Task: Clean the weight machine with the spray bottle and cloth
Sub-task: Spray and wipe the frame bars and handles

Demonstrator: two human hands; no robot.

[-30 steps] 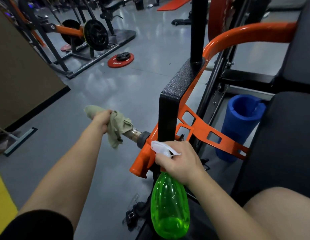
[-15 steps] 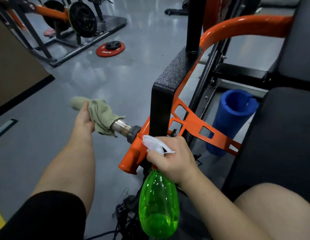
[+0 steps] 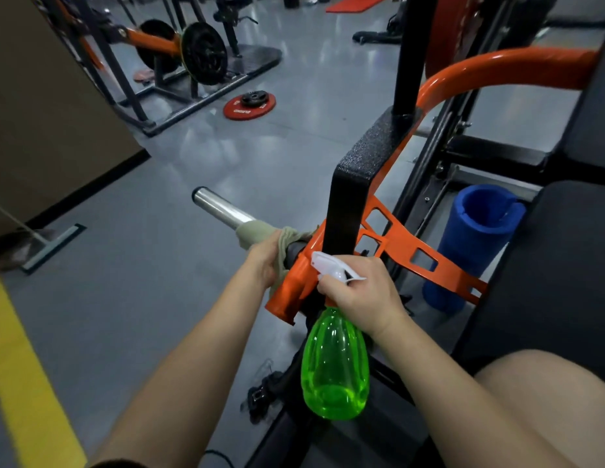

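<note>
Cloth [image 3: 260, 231] partly hidden under left hand [image 3: 265, 261], fingers clamped; right hand [image 3: 362, 292] grips spray bottle [image 3: 335, 363].

Gym, plate-loaded machines [image 3: 179, 59], red weight plate [image 3: 250, 107] on floor

Cloth [image 3: 257, 233] hides bar's inner end.

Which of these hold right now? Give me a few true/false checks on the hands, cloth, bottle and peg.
1. The left hand grips the cloth around the peg. True.
2. The cloth covers the peg's tip. False: the tip is bare; the cloth sits at the base.
3. The right hand holds the bottle. True.
4. The bottle is blue. False: green, with a white sprayer.
5. The red plate is loaded on the peg. False: it lies on the floor.
</note>
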